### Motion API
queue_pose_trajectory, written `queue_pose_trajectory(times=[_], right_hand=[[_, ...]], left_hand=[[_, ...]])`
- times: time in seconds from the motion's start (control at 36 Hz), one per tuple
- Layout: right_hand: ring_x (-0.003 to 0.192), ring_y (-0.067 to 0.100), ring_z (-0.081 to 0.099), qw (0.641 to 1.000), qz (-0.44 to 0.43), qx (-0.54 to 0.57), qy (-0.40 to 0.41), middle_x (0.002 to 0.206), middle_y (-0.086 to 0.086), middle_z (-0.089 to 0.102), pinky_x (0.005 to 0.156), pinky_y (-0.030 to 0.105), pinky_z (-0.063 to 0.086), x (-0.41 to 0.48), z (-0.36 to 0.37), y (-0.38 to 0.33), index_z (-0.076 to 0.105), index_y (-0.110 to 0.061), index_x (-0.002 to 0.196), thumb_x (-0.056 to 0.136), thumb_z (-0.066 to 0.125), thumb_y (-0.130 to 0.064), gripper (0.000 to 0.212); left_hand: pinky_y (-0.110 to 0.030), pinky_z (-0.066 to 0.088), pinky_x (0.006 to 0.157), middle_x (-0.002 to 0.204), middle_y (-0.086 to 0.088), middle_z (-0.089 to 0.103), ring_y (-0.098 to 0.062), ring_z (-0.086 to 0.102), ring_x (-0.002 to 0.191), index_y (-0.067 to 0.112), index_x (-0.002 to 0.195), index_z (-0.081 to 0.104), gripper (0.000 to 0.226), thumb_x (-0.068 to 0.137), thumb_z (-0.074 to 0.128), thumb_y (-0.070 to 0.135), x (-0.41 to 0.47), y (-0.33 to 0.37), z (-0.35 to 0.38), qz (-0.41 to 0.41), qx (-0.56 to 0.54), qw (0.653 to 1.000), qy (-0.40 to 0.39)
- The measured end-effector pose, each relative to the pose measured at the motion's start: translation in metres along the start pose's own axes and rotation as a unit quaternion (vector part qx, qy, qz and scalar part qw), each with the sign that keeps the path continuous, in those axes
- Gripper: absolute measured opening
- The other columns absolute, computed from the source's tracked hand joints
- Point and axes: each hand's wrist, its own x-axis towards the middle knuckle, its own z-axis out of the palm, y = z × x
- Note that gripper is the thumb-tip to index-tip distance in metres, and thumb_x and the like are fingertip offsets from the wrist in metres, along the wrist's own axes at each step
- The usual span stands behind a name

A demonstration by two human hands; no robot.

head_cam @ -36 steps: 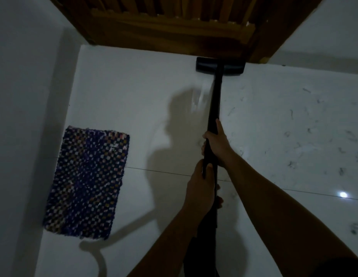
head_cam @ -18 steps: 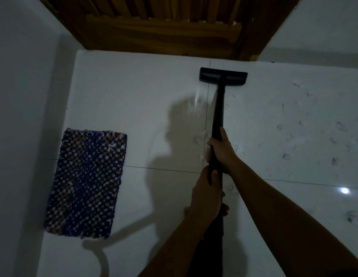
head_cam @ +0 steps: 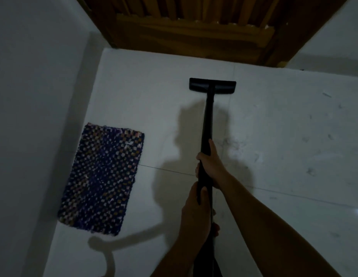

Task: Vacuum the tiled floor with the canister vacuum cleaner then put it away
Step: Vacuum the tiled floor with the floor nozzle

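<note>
A black vacuum wand [head_cam: 207, 120] runs away from me over the white tiled floor [head_cam: 158, 92]. Its flat black floor head [head_cam: 212, 85] rests on the tiles a short way in front of the wooden door. My right hand [head_cam: 211, 162] is wrapped around the wand higher up. My left hand [head_cam: 196, 214] grips the wand lower down, close to my body. The canister itself is out of view. Dark specks and hairs lie scattered on the tiles to the right of the wand.
A blue checkered woven mat [head_cam: 102, 178] lies on the floor at the left, beside a white wall [head_cam: 34, 116]. A wooden door [head_cam: 194, 31] closes off the far side. Another white wall [head_cam: 334, 43] stands at the far right.
The floor head has been pulled back from the foot of the door toward me, and both hands came back with the wand.
</note>
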Motion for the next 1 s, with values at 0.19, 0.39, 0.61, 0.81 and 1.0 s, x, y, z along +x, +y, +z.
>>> queue_pose_trajectory(times=[0.19,0.39,0.61,0.81,1.0], right_hand=[[0.046,0.020,0.050,0.999,-0.005,-0.035,-0.017,0.070,0.011,0.053,0.044,0.029,0.045,0.058,0.032,-0.032,0.005,-0.045,0.149,0.093,0.045,-0.005,0.080],[0.048,0.021,0.052,0.998,-0.016,-0.060,-0.014,0.081,0.016,0.055,0.045,0.030,0.047,0.093,0.050,-0.069,0.004,-0.045,0.149,0.092,0.045,-0.005,0.081],[0.050,0.020,0.051,0.998,-0.006,-0.063,-0.010,0.078,0.013,0.053,0.045,0.030,0.046,0.089,0.047,-0.060,0.005,-0.047,0.148,0.092,0.045,-0.006,0.081],[0.047,0.019,0.049,0.996,-0.005,-0.082,0.033,0.072,0.011,0.054,0.044,0.029,0.045,0.047,0.007,-0.037,0.009,-0.044,0.149,0.092,0.046,-0.006,0.078],[0.047,0.022,0.048,0.995,-0.018,-0.045,0.091,0.066,0.012,0.052,0.044,0.029,0.043,0.016,-0.036,-0.028,0.010,-0.038,0.151,0.092,0.046,-0.004,0.077]], left_hand=[[-0.019,0.045,0.042,0.067,-0.001,0.056,-0.011,0.054,0.049,0.026,0.136,0.041,0.037,0.102,0.030,0.034,0.057,0.013,-0.028,-0.004,-0.015,1.000,0.026],[-0.020,0.042,0.035,0.067,-0.006,0.053,-0.015,0.048,0.036,0.024,0.137,0.039,0.038,0.102,0.029,0.034,0.096,0.041,-0.047,-0.020,-0.063,0.998,0.013],[-0.019,0.043,0.035,0.065,-0.005,0.051,-0.011,0.047,0.031,0.025,0.136,0.037,0.037,0.102,0.028,0.034,0.090,0.033,-0.043,-0.018,-0.059,0.998,0.003],[-0.019,0.045,0.035,0.067,-0.003,0.053,-0.012,0.048,0.033,0.026,0.136,0.037,0.038,0.101,0.028,0.038,0.050,0.016,-0.004,-0.006,-0.051,0.998,-0.033],[-0.020,0.045,0.034,0.070,-0.004,0.053,-0.014,0.048,0.038,0.022,0.130,0.043,0.035,0.101,0.027,0.037,0.025,0.024,0.023,-0.007,-0.012,0.998,-0.063]])
